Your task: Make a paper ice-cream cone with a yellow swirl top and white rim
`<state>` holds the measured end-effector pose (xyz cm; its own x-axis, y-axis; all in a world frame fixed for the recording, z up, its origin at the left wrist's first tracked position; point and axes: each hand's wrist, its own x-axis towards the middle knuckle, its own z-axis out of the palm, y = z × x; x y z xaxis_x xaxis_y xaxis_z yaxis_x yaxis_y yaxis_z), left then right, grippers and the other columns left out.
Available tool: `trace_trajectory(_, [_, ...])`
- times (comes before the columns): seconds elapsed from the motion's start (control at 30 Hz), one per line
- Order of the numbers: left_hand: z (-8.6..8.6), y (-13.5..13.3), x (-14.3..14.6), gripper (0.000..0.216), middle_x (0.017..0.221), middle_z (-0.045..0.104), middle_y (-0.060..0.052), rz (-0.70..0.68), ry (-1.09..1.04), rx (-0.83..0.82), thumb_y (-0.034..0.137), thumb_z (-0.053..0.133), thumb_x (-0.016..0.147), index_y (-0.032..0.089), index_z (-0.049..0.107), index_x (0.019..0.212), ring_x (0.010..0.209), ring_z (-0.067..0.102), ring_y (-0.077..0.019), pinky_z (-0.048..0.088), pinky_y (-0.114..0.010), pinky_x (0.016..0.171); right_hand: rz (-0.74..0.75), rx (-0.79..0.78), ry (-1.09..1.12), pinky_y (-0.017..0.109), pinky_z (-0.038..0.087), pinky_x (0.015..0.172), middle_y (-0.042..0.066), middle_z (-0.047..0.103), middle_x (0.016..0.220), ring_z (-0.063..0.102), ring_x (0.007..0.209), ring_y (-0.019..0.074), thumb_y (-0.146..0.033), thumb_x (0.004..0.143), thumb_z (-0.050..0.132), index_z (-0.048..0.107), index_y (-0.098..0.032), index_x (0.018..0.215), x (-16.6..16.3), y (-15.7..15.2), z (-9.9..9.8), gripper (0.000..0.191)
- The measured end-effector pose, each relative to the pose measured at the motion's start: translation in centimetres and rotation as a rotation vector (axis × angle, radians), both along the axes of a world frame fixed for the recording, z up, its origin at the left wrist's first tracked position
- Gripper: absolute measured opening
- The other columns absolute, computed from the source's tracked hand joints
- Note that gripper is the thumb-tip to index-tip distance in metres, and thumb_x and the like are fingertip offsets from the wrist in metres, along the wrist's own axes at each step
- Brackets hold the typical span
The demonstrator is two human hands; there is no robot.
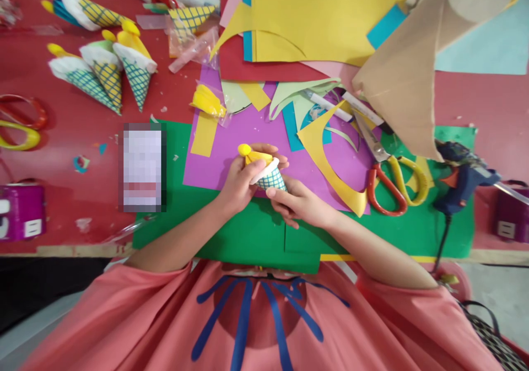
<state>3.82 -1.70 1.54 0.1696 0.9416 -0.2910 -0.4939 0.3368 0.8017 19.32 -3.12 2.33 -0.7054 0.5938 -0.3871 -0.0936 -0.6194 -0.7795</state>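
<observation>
A small craft ice cream cone point(270, 179) is held between both hands above the purple and green sheets. It has a blue-green crosshatched cone, a white fluffy rim, and a yellow top ending in a small yellow ball. My left hand point(243, 179) closes round its upper part, thumb on the yellow piece near the white rim. Lower down, my right hand point(295, 199) pinches the cone near its tip with thumb and fingers. Just beyond the hands lies a purple sheet point(252, 134), and under the forearms a green sheet point(243, 227).
Several finished cones point(138, 73) lie at the upper left. Scissors point(386, 186), a yellow paper offcut point(330, 167) and a blue glue gun point(457, 189) are to the right. A bag of yellow clay point(209, 101) lies ahead; a large brown paper cone point(407, 68) stands at upper right.
</observation>
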Motion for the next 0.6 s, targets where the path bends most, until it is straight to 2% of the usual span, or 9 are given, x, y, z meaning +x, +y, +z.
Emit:
trace_trajectory(0.1, [0.08, -0.01, 0.12, 0.049, 0.09, 0.078, -0.003, 0.005, -0.003, 0.003, 0.051, 0.079, 0.075, 0.02, 0.062, 0.109, 0.088, 0.077, -0.0192, 0.061, -0.028, 0.081, -0.01, -0.014, 0.028, 0.015, 0.038, 0.028, -0.014, 0.042, 0.046, 0.037, 0.029, 0.0034, -0.052, 0.09, 0.063, 0.044, -0.021, 0.079, -0.21, -0.04, -0.06, 0.038])
trace_trajectory(0.17, [0.03, -0.15, 0.12, 0.06, 0.1, 0.077, -0.005, 0.007, -0.012, 0.03, 0.06, 0.077, 0.074, 0.022, 0.059, 0.116, 0.096, 0.076, -0.0212, 0.061, -0.031, 0.085, -0.028, -0.022, 0.061, 0.016, 0.042, 0.03, -0.014, 0.043, 0.047, 0.037, 0.03, 0.0037, -0.051, 0.091, 0.062, 0.046, -0.02, 0.08, -0.39, -0.11, -0.14, 0.037])
trace_trajectory(0.23, [-0.03, -0.32, 0.07, 0.064, 0.105, 0.076, -0.006, -0.004, -0.002, 0.049, 0.062, 0.077, 0.073, 0.023, 0.058, 0.12, 0.102, 0.074, -0.0229, 0.06, -0.034, 0.088, -0.05, -0.025, 0.096, 0.017, 0.046, 0.033, -0.013, 0.045, 0.049, 0.039, 0.032, 0.0039, -0.05, 0.091, 0.064, 0.047, -0.02, 0.081, -0.58, -0.17, -0.26, 0.036])
trace_trajectory(0.3, [-0.09, -0.44, -0.03, 0.063, 0.102, 0.076, -0.005, -0.026, 0.014, 0.038, 0.057, 0.079, 0.074, 0.024, 0.058, 0.123, 0.103, 0.074, -0.023, 0.06, -0.034, 0.09, -0.052, -0.093, 0.173, 0.019, 0.052, 0.039, -0.011, 0.052, 0.054, 0.044, 0.037, 0.0051, -0.053, 0.088, 0.066, 0.049, -0.019, 0.085, -0.73, -0.17, -0.39, 0.038])
trace_trajectory(0.37, [-0.16, -0.41, -0.09, 0.062, 0.099, 0.076, -0.005, -0.066, 0.006, 0.018, 0.055, 0.078, 0.075, 0.023, 0.059, 0.124, 0.104, 0.074, -0.0236, 0.059, -0.035, 0.092, -0.023, -0.224, 0.275, 0.024, 0.058, 0.046, -0.007, 0.06, 0.062, 0.053, 0.045, 0.0075, -0.058, 0.084, 0.068, 0.051, -0.017, 0.093, -0.81, -0.1, -0.47, 0.045])
trace_trajectory(0.47, [-0.24, -0.1, -0.04, 0.065, 0.111, 0.074, -0.008, -0.099, -0.036, 0.009, 0.067, 0.068, 0.079, 0.023, 0.06, 0.126, 0.116, 0.069, -0.0278, 0.059, -0.038, 0.092, -0.024, -0.314, 0.325, 0.027, 0.061, 0.052, -0.003, 0.066, 0.071, 0.061, 0.053, 0.0099, -0.06, 0.08, 0.071, 0.053, -0.017, 0.098, -0.81, -0.01, -0.42, 0.05])
trace_trajectory(0.53, [-0.2, 0.14, 0.01, 0.063, 0.124, 0.069, -0.007, -0.011, -0.026, 0.042, 0.069, 0.064, 0.081, 0.028, 0.059, 0.128, 0.126, 0.062, -0.0289, 0.058, -0.039, 0.095, -0.095, -0.241, 0.258, 0.025, 0.06, 0.051, -0.004, 0.065, 0.069, 0.061, 0.052, 0.0092, -0.057, 0.081, 0.072, 0.052, -0.018, 0.094, -0.78, 0.0, -0.34, 0.046])
trace_trajectory(0.6, [0.02, 0.29, -0.03, 0.055, 0.139, 0.059, -0.002, 0.142, 0.094, 0.138, 0.06, 0.067, 0.084, 0.037, 0.054, 0.132, 0.135, 0.055, -0.0259, 0.052, -0.038, 0.105, -0.16, -0.132, 0.156, 0.023, 0.059, 0.05, -0.005, 0.063, 0.064, 0.061, 0.05, 0.0093, -0.057, 0.083, 0.07, 0.051, -0.019, 0.09, -0.74, 0.01, -0.32, 0.043])
